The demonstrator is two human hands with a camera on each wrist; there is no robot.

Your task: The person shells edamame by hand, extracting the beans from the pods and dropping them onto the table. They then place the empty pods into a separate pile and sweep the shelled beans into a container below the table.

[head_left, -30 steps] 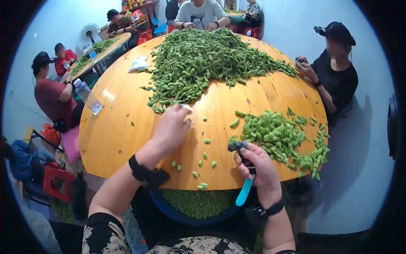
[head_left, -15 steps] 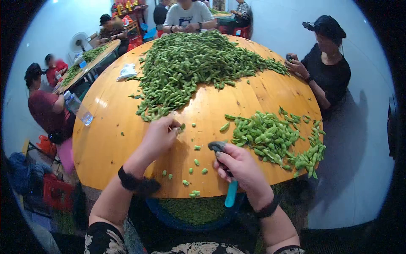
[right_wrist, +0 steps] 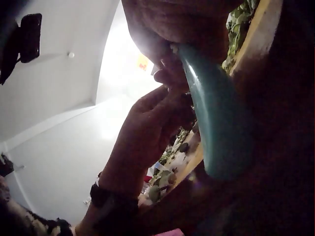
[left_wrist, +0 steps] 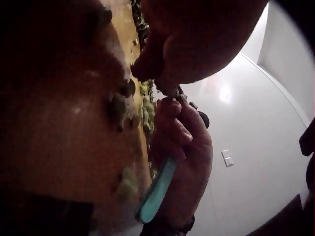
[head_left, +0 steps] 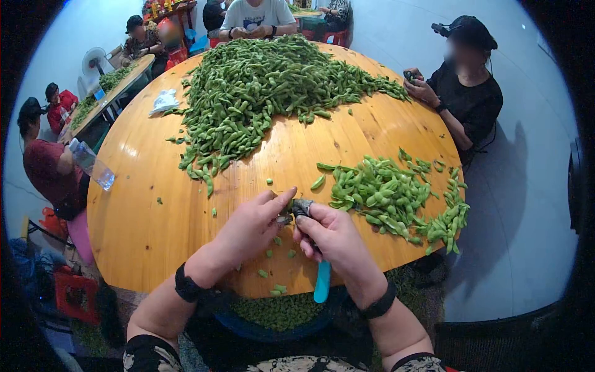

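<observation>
Curling the grip of the right hand around the turquoise handle, pointing it down by the near edge of the tabletop. Holding the left hand just beside — extending its index finger, but not showing clearly whether this grip is pinching anything. Having loose beans lying below, smaller pod pile resting rightward, larger heap spreading beyond.

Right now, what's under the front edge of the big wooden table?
A blue tub of green beans peeks out. The table covers its far part, so I can't see there.
</observation>
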